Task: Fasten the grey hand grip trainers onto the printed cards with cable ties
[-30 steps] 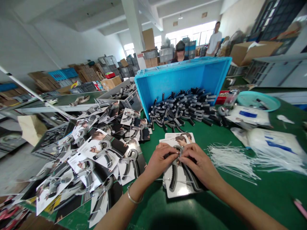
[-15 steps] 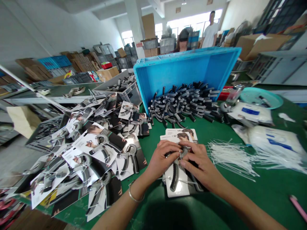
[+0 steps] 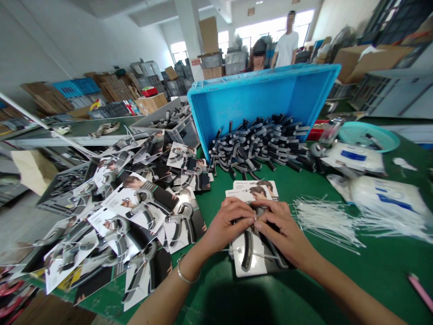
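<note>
A hand grip strengthener (image 3: 247,251) with dark handles and a grey body lies on a printed card (image 3: 259,259), on top of other such cards on the table in front of me. My left hand (image 3: 232,222) is closed over its upper left side, thumb and fingers pinching a white cable tie (image 3: 255,217) at the grip's head. From the other side, my right hand (image 3: 281,231) pinches at the same tie, its thumb tip close to my left thumb. The fingers cover most of the spring end. Another white tie crosses the handles lower down.
To the left, carded hand grips (image 3: 117,237) lie in a loose pile. A blue crate (image 3: 259,92) on its side spills many loose grips (image 3: 257,142). At right are loose cable ties (image 3: 326,221), plastic bags (image 3: 382,194) and a turquoise tray (image 3: 368,135). Two people are beyond the crate.
My thumbs have drawn closer together over the cable tie, and my left thumb has shifted slightly right. The standing person in the background has moved left.
</note>
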A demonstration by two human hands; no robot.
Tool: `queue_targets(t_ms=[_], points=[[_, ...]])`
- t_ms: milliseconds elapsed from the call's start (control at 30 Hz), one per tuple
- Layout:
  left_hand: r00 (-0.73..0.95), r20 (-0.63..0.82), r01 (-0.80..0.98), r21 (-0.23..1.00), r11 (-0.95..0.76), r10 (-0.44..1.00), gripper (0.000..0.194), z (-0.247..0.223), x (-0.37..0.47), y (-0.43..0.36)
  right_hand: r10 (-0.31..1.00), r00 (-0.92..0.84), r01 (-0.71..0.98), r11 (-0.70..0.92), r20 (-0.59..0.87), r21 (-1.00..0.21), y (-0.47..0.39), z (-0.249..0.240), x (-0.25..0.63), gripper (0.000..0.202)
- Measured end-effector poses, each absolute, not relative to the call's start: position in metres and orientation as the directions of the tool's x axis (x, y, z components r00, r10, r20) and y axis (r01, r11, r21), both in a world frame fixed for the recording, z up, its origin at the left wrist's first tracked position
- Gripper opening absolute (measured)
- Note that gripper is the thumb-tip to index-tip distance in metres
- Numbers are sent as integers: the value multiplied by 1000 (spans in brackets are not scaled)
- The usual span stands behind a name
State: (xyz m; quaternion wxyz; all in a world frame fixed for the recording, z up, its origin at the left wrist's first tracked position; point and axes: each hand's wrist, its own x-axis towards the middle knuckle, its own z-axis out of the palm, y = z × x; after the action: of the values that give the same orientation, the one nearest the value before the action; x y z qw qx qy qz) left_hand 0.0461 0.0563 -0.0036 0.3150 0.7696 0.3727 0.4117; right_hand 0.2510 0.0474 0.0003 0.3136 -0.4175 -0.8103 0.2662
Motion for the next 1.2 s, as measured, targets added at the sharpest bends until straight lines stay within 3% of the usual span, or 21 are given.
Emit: queue_targets(t_ms=[200,300,433,533,633,767,800,867,933,1000,1133,1200], points=[[285,293,386,836,-389,913,10,22,44,58,868,-392,513,481,305,-711,50,-2,249,15],[301,406,532,680,-505,863,9,35,53,41,856,-382,512,510,349,-691,51,-6,247,19],[524,458,613,383,-691,718,13,23,72,2,833,-387,493,550,397,-674,53,-9,242,33],[592,437,605,315,-731,678,17,7,79,-22,838,-403,482,537,369,-692,56,-7,243,34],[443,451,701,365,-613,775,16,5,72,-39,847,-385,455,519,365,-724,51,0,249,22],[103,498,859,392,-329,861,72,6,56,-58,761,-547,438,615,349,-655,25,18,262,13],[68,481,868,403,-289,874,77,3,54,-61,726,-604,459,654,328,-601,17,21,264,13],[48,419,852,457,-257,907,67,-5,52,-65,676,-680,510,714,285,-479,4,25,264,14],[49,363,813,527,-248,931,46,-13,53,-65,654,-711,537,743,259,-399,-4,25,259,16],[44,338,782,574,-243,940,33,-15,51,-62,642,-725,532,752,249,-391,-6,23,253,16],[26,270,657,721,-219,963,36,-9,36,-59,660,-710,520,727,247,-448,-1,23,247,18],[14,248,553,805,-214,969,25,-7,28,-59,662,-695,508,728,280,-461,0,24,247,21]])
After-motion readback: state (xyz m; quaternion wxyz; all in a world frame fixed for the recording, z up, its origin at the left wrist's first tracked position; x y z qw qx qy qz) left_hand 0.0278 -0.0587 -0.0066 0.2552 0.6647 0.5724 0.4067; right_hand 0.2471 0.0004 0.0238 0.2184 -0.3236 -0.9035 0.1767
